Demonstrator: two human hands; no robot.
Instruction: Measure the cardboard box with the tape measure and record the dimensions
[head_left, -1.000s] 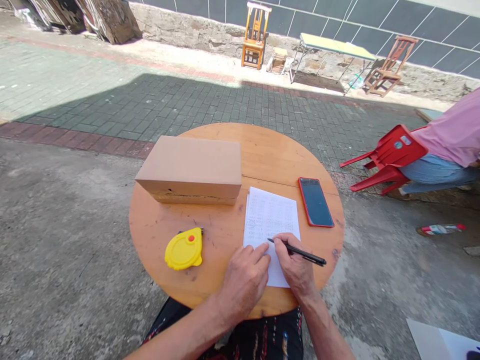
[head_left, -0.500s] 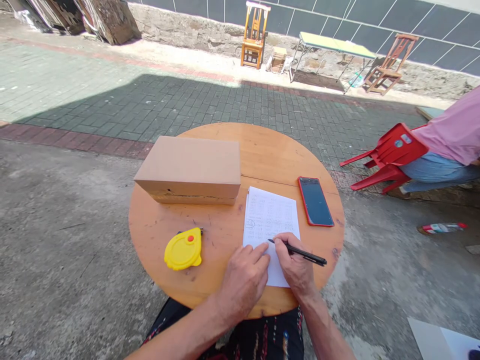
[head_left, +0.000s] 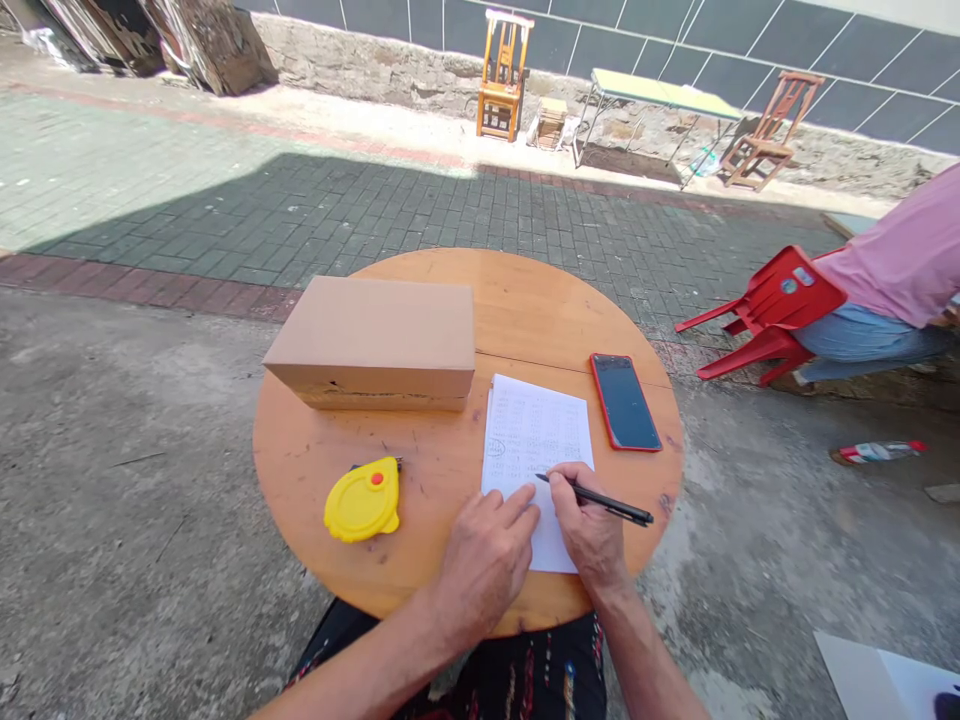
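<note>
A white sheet of paper (head_left: 534,430) with rows of small writing lies on the round wooden table (head_left: 525,310). My right hand (head_left: 589,525) grips a black pen (head_left: 600,497), its tip touching the lower part of the sheet. My left hand (head_left: 484,560) rests flat on the sheet's near left corner, fingers stretched out, pinning it down. A closed cardboard box (head_left: 375,340) sits at the table's far left. A yellow tape measure (head_left: 363,500) lies near the left front. A phone in a red case (head_left: 624,402) lies screen up to the right of the paper.
A person in a pink shirt sits on a red plastic chair (head_left: 780,305) to the right. A bottle (head_left: 877,453) lies on the ground near them. Far back stand wooden chairs (head_left: 501,75) and a folding table (head_left: 660,95) against a wall. A white sheet (head_left: 877,680) lies at bottom right.
The view has shifted slightly; both hands stay on the paper with the pen tip at nearly the same spot.
</note>
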